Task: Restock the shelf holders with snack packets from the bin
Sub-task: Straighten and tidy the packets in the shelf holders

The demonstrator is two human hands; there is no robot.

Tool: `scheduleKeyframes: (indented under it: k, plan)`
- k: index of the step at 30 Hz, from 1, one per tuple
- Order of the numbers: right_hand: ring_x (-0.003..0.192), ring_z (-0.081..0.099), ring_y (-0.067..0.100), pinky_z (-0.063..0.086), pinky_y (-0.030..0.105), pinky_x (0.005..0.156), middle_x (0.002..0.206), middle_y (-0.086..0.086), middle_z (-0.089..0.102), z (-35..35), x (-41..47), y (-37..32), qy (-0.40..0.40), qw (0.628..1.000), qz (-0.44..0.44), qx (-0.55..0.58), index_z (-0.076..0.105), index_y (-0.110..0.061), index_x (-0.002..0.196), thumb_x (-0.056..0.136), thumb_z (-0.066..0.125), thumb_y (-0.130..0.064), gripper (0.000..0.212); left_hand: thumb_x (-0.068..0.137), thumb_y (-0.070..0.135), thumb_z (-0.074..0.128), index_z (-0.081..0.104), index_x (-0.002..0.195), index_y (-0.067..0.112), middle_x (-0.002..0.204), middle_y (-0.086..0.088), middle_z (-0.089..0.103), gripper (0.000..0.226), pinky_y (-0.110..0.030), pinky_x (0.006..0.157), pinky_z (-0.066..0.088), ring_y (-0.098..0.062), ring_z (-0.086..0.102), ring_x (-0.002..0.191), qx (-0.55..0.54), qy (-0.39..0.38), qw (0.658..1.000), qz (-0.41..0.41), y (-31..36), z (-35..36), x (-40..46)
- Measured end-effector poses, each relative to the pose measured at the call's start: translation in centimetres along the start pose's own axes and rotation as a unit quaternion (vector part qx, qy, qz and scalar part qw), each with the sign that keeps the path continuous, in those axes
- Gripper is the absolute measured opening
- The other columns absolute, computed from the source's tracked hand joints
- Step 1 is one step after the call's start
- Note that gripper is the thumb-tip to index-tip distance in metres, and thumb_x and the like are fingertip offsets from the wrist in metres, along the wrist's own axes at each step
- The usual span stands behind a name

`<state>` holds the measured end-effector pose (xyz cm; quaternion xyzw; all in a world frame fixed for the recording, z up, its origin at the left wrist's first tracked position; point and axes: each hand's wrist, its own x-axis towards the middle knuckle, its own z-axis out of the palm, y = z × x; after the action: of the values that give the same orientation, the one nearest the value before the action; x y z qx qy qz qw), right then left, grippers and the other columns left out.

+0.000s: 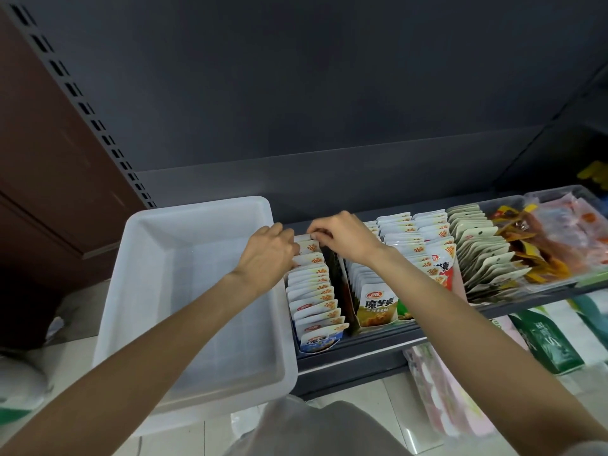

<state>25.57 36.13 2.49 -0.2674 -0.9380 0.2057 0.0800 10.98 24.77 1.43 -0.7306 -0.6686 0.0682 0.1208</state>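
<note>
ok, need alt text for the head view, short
Both hands, left hand and right hand, handle packets at the back of the leftmost row of snack packets on a shelf, beside a white bin with no packets visible inside. More packet rows fill the shelf to the right.

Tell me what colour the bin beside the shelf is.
The bin is translucent white, seen in the head view.

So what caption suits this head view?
Both hands tuck snack packets into the leftmost shelf holder beside the white bin.
</note>
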Motion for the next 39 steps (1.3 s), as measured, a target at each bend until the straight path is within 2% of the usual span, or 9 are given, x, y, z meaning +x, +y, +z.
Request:
scheduleKeyframes:
  k: [3, 8, 11, 15, 23, 28, 30, 34, 39]
  plan:
    - [0.084, 0.064, 0.015, 0.047, 0.028, 0.073, 0.094, 0.001, 0.071, 0.1, 0.1, 0.1, -0.001, 1.000, -0.003, -0.016, 0.070, -0.016, 0.105, 0.096, 0.053, -0.018, 0.019, 0.061, 0.027, 0.084, 0.071, 0.068, 0.018, 0.068, 0.001, 0.058, 0.017, -0.028, 0.053, 0.039, -0.018, 0.054, 0.063, -0.052, 0.070, 0.996, -0.020, 0.0, 0.9, -0.4]
    - [0.091, 0.065, 0.018, 0.052, 0.037, 0.080, 0.102, 0.003, 0.072, -0.2, 0.2, -0.1, -0.017, 1.000, 0.000, -0.020, 0.070, -0.015, 0.107, 0.096, 0.052, -0.018, 0.022, 0.076, 0.017, 0.073, 0.065, 0.086, 0.008, 0.095, -0.008, 0.060, 0.015, -0.035, 0.065, 0.049, -0.025, 0.059, 0.085, -0.150, 0.142, 0.974, -0.090, 0.2, 0.6, -0.9]
    - [0.099, 0.064, 0.020, 0.051, 0.035, 0.084, 0.113, 0.004, 0.068, -0.6, -0.8, -0.6, -0.007, 0.999, 0.012, -0.049, 0.064, -0.016, 0.118, 0.098, 0.048, -0.016, 0.026, 0.089, 0.027, 0.062, 0.062, 0.104, 0.012, 0.126, -0.004, 0.053, 0.021, -0.034, 0.075, 0.049, -0.023, 0.059, 0.100, -0.226, 0.065, 0.963, -0.134, -0.5, 0.5, -0.2]
    - [0.091, 0.064, 0.015, 0.053, 0.031, 0.080, 0.109, 0.001, 0.067, -1.5, -4.4, -2.1, 0.100, 0.995, -0.016, -0.010, 0.065, -0.017, 0.114, 0.093, 0.054, -0.010, 0.025, 0.089, 0.033, 0.061, 0.061, 0.100, 0.018, 0.104, 0.001, 0.065, 0.018, -0.034, 0.074, 0.051, -0.021, 0.062, 0.085, -0.282, 0.026, 0.951, -0.122, -0.9, 1.4, 0.2]
    - [0.101, 0.062, 0.018, 0.049, 0.033, 0.084, 0.116, -0.003, 0.065, 0.7, -3.9, -2.2, -0.048, 0.994, -0.006, -0.097, 0.061, -0.023, 0.121, 0.094, 0.055, -0.027, 0.028, 0.077, 0.019, 0.075, 0.073, 0.088, 0.014, 0.094, 0.001, 0.070, 0.012, -0.032, 0.071, 0.052, -0.020, 0.065, 0.082, -0.331, 0.110, 0.930, -0.117, -0.5, 2.7, -0.5]
    - [0.071, 0.057, 0.011, 0.047, 0.030, 0.075, 0.079, -0.003, 0.064, -0.3, -2.5, -2.7, -0.126, 0.990, 0.019, -0.067, 0.069, -0.015, 0.106, 0.094, 0.055, -0.023, 0.019, 0.077, 0.015, 0.073, 0.072, 0.081, 0.015, 0.087, 0.001, 0.069, 0.004, -0.031, 0.061, 0.050, -0.022, 0.065, 0.073, -0.303, 0.131, 0.937, -0.111, -0.2, 2.6, -0.3]
    - [0.074, 0.062, 0.020, 0.045, 0.031, 0.070, 0.074, 0.001, 0.060, 0.0, -2.6, -3.0, -0.105, 0.990, 0.002, -0.094, 0.067, -0.012, 0.105, 0.095, 0.052, -0.016, 0.019, 0.076, 0.009, 0.072, 0.067, 0.078, 0.012, 0.082, -0.002, 0.066, 0.006, -0.029, 0.050, 0.047, -0.024, 0.063, 0.061, -0.282, 0.145, 0.944, -0.090, 0.0, 2.7, -0.4]
    - [0.084, 0.066, 0.028, 0.045, 0.031, 0.068, 0.103, 0.010, 0.066, 1.9, -3.4, -3.3, -0.023, 0.984, -0.028, -0.173, 0.057, -0.008, 0.121, 0.091, 0.052, -0.002, 0.031, 0.071, -0.002, 0.073, 0.059, 0.078, 0.005, 0.077, -0.009, 0.060, 0.017, -0.028, 0.040, 0.041, -0.028, 0.056, 0.050, -0.257, 0.146, 0.953, -0.064, 0.0, 2.4, -0.3]
    - [0.043, 0.059, 0.025, 0.044, 0.028, 0.038, 0.077, 0.011, 0.064, 3.2, -4.6, -3.2, 0.098, 0.975, -0.051, -0.193, 0.063, -0.003, 0.087, 0.056, 0.075, 0.012, 0.037, 0.082, 0.005, 0.066, 0.054, 0.087, 0.004, 0.084, -0.012, 0.053, 0.013, -0.030, 0.035, 0.044, -0.028, 0.049, 0.048, -0.253, 0.156, 0.954, -0.043, -0.4, 2.5, -0.3]
